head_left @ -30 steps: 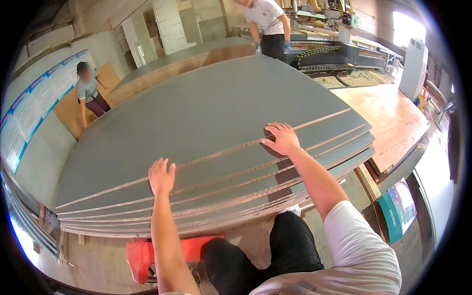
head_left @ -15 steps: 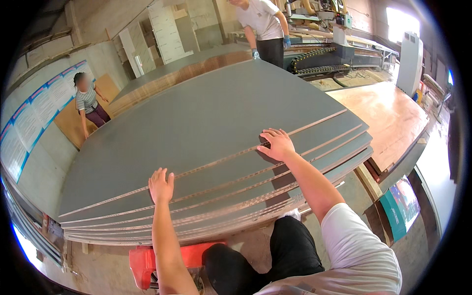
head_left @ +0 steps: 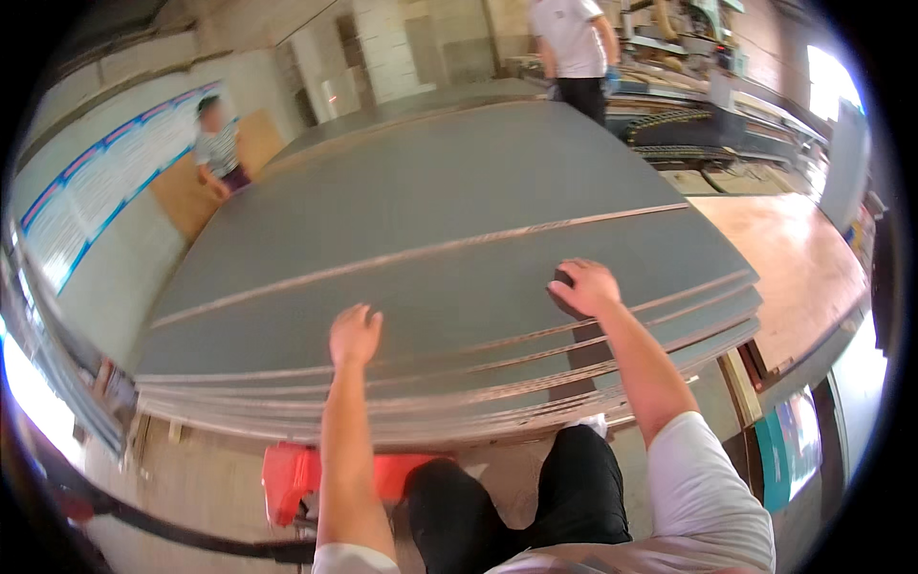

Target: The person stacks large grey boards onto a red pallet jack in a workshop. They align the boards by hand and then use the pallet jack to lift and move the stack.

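Observation:
In front of me lies a stack of large grey panels with pale wood-coloured edges. The top panel (head_left: 440, 182) sits farther back than the one below, so a broad strip of the second panel (head_left: 459, 292) shows. Over that strip is my left hand (head_left: 355, 335), fingers loosely apart and holding nothing. My right hand (head_left: 586, 288) reaches over the same strip farther right, its thumb and fingers apart. Both are clear of the top panel's near edge. Whether the hands touch the second panel, I cannot tell.
Beyond the stack's far right corner stands a person in a white shirt (head_left: 572, 43). Another person in a striped top (head_left: 218, 148) is at the far left. A second stack (head_left: 402, 107) lies behind. A brown board (head_left: 789, 249) is on the right, and a red machine part (head_left: 292, 478) below.
The top panel has slid away from me, and its near edge has left my hands. The person in white has straightened up. The view has shifted slightly.

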{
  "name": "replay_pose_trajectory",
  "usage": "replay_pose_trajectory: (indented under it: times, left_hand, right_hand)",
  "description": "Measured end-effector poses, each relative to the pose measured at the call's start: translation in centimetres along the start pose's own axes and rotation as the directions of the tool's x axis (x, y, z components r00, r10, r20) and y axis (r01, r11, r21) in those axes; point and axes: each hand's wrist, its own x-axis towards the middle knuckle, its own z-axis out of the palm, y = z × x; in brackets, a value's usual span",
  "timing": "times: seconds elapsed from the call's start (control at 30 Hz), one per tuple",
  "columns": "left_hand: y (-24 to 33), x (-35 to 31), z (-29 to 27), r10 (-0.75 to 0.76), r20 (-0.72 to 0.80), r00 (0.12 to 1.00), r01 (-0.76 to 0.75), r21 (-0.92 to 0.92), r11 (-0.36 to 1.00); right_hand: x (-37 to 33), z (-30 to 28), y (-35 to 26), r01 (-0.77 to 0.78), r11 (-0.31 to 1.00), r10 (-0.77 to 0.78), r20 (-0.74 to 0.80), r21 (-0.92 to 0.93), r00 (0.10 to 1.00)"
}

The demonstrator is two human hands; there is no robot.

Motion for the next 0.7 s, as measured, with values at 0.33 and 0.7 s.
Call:
replay_pose_trajectory:
  times: [0.33,0.7]
  left_hand:
    - [-0.1,-0.7,-0.3,-0.078,0.046,0.996,0.078,0.011,0.997]
    - [0.5,-0.7,-0.9,-0.107,0.072,0.992,0.105,0.026,0.994]
  right_hand:
    - [-0.3,-0.5,-1.0,-0.017,1.0,0.017,-0.003,0.007,1.0]
    - [-0.4,-0.3,-1.0,-0.054,0.998,0.054,-0.022,-0.011,0.998]
